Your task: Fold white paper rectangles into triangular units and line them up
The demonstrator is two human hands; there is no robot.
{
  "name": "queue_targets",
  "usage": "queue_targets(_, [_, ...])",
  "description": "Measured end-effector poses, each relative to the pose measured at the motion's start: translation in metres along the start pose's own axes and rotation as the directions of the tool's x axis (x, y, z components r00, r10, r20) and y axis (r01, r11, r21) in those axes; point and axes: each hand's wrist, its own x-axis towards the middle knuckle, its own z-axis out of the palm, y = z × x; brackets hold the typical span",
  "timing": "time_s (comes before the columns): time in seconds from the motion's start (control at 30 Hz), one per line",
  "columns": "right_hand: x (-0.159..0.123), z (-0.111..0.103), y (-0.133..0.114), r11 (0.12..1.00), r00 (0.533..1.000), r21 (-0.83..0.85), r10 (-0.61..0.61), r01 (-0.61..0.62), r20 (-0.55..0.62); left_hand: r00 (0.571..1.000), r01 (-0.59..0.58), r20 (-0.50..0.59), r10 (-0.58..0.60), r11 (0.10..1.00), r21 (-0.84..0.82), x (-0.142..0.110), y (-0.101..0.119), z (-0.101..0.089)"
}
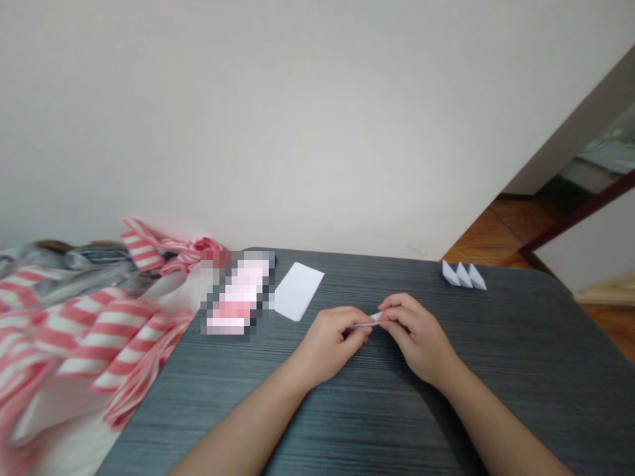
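A small folded piece of white paper [376,318] is pinched between both hands above the dark table. My left hand [336,338] closes its thumb and fingers on the paper's left end. At the other end, my right hand [415,335] grips it with thumb and fingertips. Most of the paper is hidden by the fingers. Beyond my left hand lies a white rectangular sheet, perhaps a stack of paper [298,291]. To the right, near the table's far edge, three pointed folded paper pieces [464,275] stand in a row.
The dark, wood-grained table [377,423] stands against a pale wall [317,132]. A pixelated flat object [241,291] lies at its left side. Red-and-white striped cloth [114,330] is heaped beyond the left edge. Wooden floor [476,231] shows at right.
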Motion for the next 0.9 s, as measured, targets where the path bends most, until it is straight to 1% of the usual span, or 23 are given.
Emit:
queue_targets(0.23, [0.001, 0.0011, -0.0018, 0.999, 0.997, -0.001, -0.033, 0.034, 0.064, 0.999, 0.041, 0.016, -0.042, 0.998, 0.039, -0.0007, 0.0029, -0.001])
queue_targets(0.53, [-0.0021, 0.001, -0.0008, 1.0, 1.0, -0.015, 0.006, -0.006, 0.013, 0.996, 0.085, -0.008, -0.085, 0.996, 0.018, -0.0005, 0.0021, 0.0002])
queue_targets(0.67, [-0.0014, 0.0009, -0.0014, 1.0, 1.0, -0.01, 0.002, -0.002, 0.019, 0.995, 0.096, -0.016, -0.095, 0.995, 0.02, -0.0005, 0.0019, 0.0007])
queue_targets(0.8, [0.0004, 0.0002, -0.0037, 1.0, 0.999, 0.007, -0.011, 0.01, 0.039, 0.996, 0.093, 0.003, -0.093, 0.996, 0.014, -0.0012, 0.0015, 0.001])
queue_targets(0.9, [0.0008, -0.0005, -0.0047, 1.0, 0.999, 0.009, -0.009, 0.009, 0.045, 0.994, 0.107, -0.001, -0.107, 0.994, -0.039, -0.0023, -0.0001, 0.002])
